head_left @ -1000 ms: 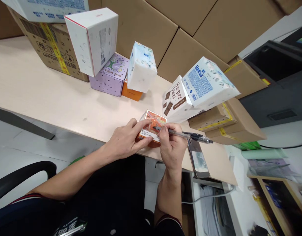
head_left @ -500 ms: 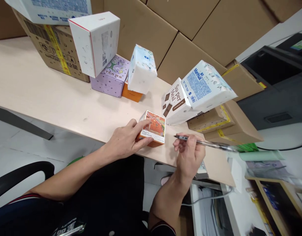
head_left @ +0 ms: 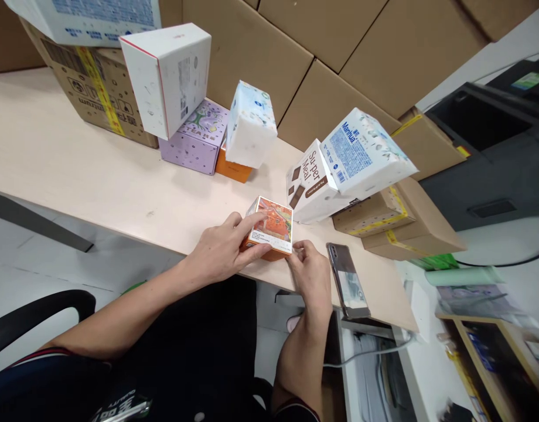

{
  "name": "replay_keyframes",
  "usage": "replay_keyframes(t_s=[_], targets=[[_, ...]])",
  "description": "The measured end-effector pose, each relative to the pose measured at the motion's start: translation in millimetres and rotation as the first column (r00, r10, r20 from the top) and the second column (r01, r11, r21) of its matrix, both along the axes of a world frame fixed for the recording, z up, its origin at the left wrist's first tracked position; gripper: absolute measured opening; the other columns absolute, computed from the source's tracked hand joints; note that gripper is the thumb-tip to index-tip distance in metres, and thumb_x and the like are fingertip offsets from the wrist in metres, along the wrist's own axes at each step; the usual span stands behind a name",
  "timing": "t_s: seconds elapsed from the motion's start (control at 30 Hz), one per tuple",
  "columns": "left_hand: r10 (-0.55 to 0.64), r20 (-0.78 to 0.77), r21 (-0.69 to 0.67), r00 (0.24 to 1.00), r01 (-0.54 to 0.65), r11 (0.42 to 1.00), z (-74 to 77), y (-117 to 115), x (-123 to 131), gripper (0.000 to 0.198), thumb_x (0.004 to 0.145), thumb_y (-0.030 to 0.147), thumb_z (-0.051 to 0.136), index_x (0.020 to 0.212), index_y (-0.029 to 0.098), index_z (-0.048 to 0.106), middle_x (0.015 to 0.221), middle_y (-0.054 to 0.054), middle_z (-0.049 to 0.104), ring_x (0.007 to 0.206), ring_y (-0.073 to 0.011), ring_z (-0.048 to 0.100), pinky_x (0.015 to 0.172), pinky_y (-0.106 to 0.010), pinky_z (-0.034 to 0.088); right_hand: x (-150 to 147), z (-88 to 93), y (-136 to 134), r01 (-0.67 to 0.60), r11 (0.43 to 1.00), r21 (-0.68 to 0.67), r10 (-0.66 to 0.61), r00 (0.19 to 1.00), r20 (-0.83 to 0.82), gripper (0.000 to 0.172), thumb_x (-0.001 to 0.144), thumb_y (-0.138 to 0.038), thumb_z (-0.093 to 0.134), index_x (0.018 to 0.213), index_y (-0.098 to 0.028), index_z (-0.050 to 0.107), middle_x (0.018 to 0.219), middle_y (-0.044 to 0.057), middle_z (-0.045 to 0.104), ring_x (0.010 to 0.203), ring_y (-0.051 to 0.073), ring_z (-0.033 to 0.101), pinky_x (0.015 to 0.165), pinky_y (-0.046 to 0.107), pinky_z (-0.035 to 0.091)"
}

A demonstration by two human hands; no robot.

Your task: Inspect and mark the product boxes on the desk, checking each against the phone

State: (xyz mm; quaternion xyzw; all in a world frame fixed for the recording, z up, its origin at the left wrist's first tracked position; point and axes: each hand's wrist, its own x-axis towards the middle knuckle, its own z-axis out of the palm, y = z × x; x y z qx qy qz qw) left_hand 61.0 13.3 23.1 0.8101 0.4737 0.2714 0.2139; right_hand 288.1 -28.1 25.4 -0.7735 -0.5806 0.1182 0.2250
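Note:
A small orange box (head_left: 273,224) with a picture on its top sits near the table's front edge. My left hand (head_left: 223,249) grips it from the left, the index finger lying over the top and the thumb along the front side. At the box's right front corner is my right hand (head_left: 311,272), its thumb and curled fingers against the side; the fingertips are partly hidden. No pen shows in the view now. Right of this hand, a phone (head_left: 347,281) in a clear case lies on the table.
Behind the orange box stands a white Su-per Meal box (head_left: 311,184), with a Manhua tissue pack (head_left: 366,152) leaning on it. A purple box (head_left: 190,155), a white box (head_left: 164,79) and another tissue pack (head_left: 252,126) stand further back. Large cartons (head_left: 252,58) line the rear.
My right hand has moved left to the orange box, and the pen it held is out of sight. The phone is now uncovered. My left hand stays on the box.

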Motion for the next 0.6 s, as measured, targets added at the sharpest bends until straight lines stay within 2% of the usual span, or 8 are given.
replay_keyframes(t_s=[0.07,0.17,0.23,0.3,0.37,0.4,0.47,0.6], targets=[[-0.007,0.004,-0.005,1.000,0.007,1.000,-0.2,0,0,0.060,0.103,0.060,0.048,0.156,0.032,0.042,0.116,-0.006,0.063,0.082,-0.0210,0.068,0.078,-0.036,0.055,9,-1.0,-8,0.075,0.991,0.110,-0.076,0.997,0.007,0.045,0.091,-0.059,0.057,0.102,-0.018,0.072,0.080,0.007,0.072,0.073,0.023,0.064,0.074,0.035,0.046],[-0.014,0.004,-0.002,1.000,0.014,1.000,-1.3,1,-1,0.060,0.103,0.061,0.047,0.156,0.034,0.041,0.117,-0.006,0.063,0.085,-0.0213,0.068,0.078,-0.036,0.054,34,1.8,-28,0.214,0.945,0.249,-0.258,0.953,0.161,0.065,0.089,-0.068,0.052,0.119,-0.014,0.071,0.114,0.022,0.072,0.104,0.034,0.064,0.094,0.049,0.048],[-0.013,0.002,-0.001,1.000,0.013,1.000,-2.0,2,-1,0.060,0.103,0.062,0.047,0.156,0.034,0.041,0.115,-0.005,0.062,0.083,-0.0208,0.067,0.077,-0.035,0.054,54,4.8,-43,0.315,0.933,0.173,-0.352,0.895,0.273,0.081,0.085,-0.074,0.053,0.138,-0.013,0.063,0.140,0.028,0.061,0.126,0.044,0.055,0.104,0.061,0.042],[-0.012,0.005,-0.003,1.000,0.012,1.000,-2.1,2,-1,0.060,0.103,0.062,0.047,0.156,0.034,0.042,0.114,-0.005,0.062,0.080,-0.0196,0.066,0.076,-0.034,0.053,73,6.5,-56,0.402,0.916,0.007,-0.387,0.875,0.291,0.094,0.080,-0.076,0.056,0.151,-0.015,0.052,0.151,0.028,0.053,0.136,0.049,0.049,0.107,0.065,0.040],[-0.015,0.010,-0.005,1.000,0.016,1.000,-1.6,1,-1,0.059,0.103,0.061,0.047,0.156,0.034,0.041,0.115,-0.005,0.062,0.080,-0.0192,0.065,0.076,-0.034,0.053,87,5.8,-63,0.404,0.908,-0.107,-0.372,0.898,0.238,0.098,0.080,-0.076,0.055,0.155,-0.014,0.048,0.150,0.026,0.056,0.138,0.047,0.049,0.110,0.062,0.040],[-0.016,0.013,-0.006,1.000,0.016,1.000,-1.3,1,-1,0.059,0.103,0.061,0.047,0.156,0.034,0.041,0.116,-0.005,0.063,0.080,-0.0193,0.065,0.077,-0.035,0.053,92,4.8,-65,0.383,0.915,-0.124,-0.354,0.912,0.206,0.097,0.080,-0.076,0.053,0.154,-0.013,0.050,0.148,0.026,0.059,0.138,0.045,0.050,0.112,0.059,0.040],[-0.014,0.016,-0.006,1.000,0.014,1.000,-0.7,0,0,0.059,0.103,0.060,0.048,0.156,0.034,0.042,0.117,-0.005,0.063,0.081,-0.0200,0.065,0.077,-0.036,0.053,97,1.9,-65,0.354,0.930,-0.098,-0.334,0.926,0.176,0.096,0.080,-0.076,0.050,0.150,-0.010,0.055,0.144,0.026,0.063,0.138,0.043,0.052,0.115,0.057,0.039],[-0.008,0.013,0.006,1.000,0.008,1.000,-0.8,0,1,0.060,0.103,0.060,0.047,0.156,0.033,0.042,0.117,-0.006,0.063,0.084,-0.0220,0.067,0.078,-0.038,0.054,91,-3.3,-65,0.389,0.921,0.001,-0.382,0.903,0.195,0.099,0.076,-0.076,0.055,0.146,-0.006,0.059,0.134,0.028,0.069,0.129,0.045,0.058,0.113,0.060,0.041]])
